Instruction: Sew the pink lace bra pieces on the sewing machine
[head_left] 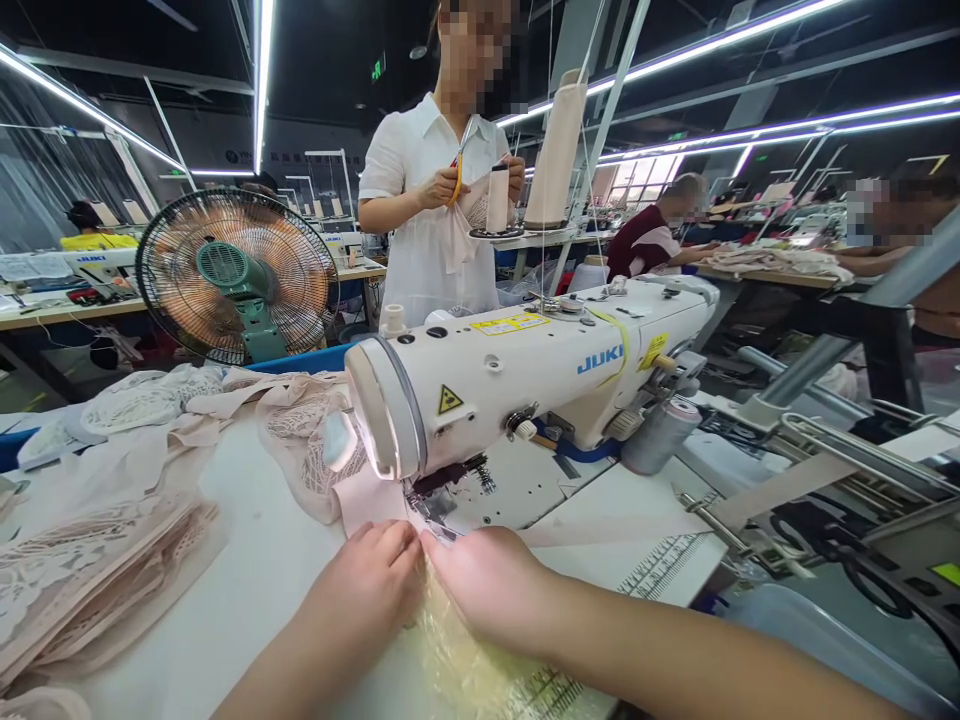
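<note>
My left hand [375,575] is closed in front of the sewing machine [540,365], its fingertips pressed on pale pink fabric [369,503] close to the needle area. Against it lies my right hand [491,585], also closed, thumb and fingers at the edge of the same fabric by the presser foot [439,525]. Exactly how each hand grips the cloth is partly hidden. Under my right wrist shows a yellowish, shiny, crinkled sheet [465,665]. A pale pink lace piece [304,450] rests left of the machine head, joining the fabric's far side.
Stacked lace pieces [112,580] cover the table's left side. A pale band [795,485] runs through a metal guide at right. Behind the machine, a standing person [435,240] holds orange-handled scissors [456,178] and fabric. A large fan [236,275] stands at back left.
</note>
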